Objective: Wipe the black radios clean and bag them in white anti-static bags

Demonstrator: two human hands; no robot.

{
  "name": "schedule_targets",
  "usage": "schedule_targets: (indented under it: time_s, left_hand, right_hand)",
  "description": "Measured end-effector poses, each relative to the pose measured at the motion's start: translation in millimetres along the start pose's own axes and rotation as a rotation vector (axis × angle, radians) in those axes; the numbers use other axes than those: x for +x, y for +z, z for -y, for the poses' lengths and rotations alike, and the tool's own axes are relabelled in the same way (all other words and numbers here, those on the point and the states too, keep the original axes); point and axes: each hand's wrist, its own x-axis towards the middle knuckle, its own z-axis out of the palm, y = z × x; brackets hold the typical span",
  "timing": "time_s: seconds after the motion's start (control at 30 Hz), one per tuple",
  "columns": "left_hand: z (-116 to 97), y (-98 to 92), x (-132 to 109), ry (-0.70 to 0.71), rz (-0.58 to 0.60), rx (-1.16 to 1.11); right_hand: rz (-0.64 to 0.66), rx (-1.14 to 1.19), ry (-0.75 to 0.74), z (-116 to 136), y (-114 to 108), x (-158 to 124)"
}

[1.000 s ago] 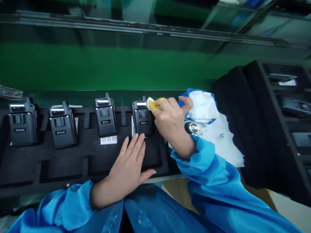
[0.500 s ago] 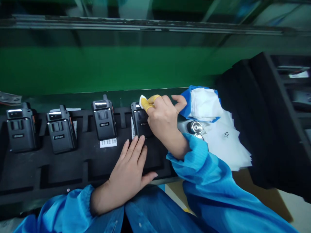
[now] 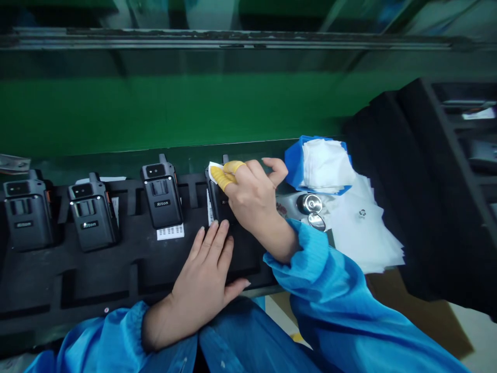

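Observation:
Under my right hand (image 3: 252, 194) lies a black two-way radio (image 3: 219, 202) in a black foam tray (image 3: 101, 280). Yellow finger cots cover two of my right fingers, which press a small white wipe (image 3: 215, 171) onto the radio's upper end. Much of that radio is hidden by the hand. My left hand (image 3: 205, 274) is flat on the tray, fingers stretched out, its fingertips at the radio's lower edge. To the left lies another radio (image 3: 162, 199) marked Riton, over a white barcode label (image 3: 171, 231). Farther left are two similar radios (image 3: 93, 212).
A blue bin (image 3: 294, 163) holds a stack of white wipes (image 3: 326, 165). Near it are a round metal-topped container (image 3: 310, 203) and a pile of white plastic bags (image 3: 361, 228). Black foam trays (image 3: 404, 197) stand stacked on the right. A green panel (image 3: 174, 109) rises behind.
My right hand has shifted slightly left and down with the wipe on the radio's upper end. The left hand stays flat. Bright reflections on the other radios' upper windows are gone.

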Motion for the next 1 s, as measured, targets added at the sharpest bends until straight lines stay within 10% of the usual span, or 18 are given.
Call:
schedule_targets:
  time_s: [0.43,0.8,1.0]
  left_hand:
    - [0.8,0.5,-0.4,-0.002,-0.011,-0.003]
    - [0.5,1.4,-1.6,-0.006,-0.004,-0.010]
    - [-0.1,0.0,0.0,-0.012,-0.022,-0.002]
  right_hand:
    - [0.020,-0.049,0.300,-15.3,6.0,-10.4]
    - [0.110,0.086,0.025,-4.3,3.5,6.7]
    - [0.054,-0.003,0.146,-10.9,7.4,-11.2]
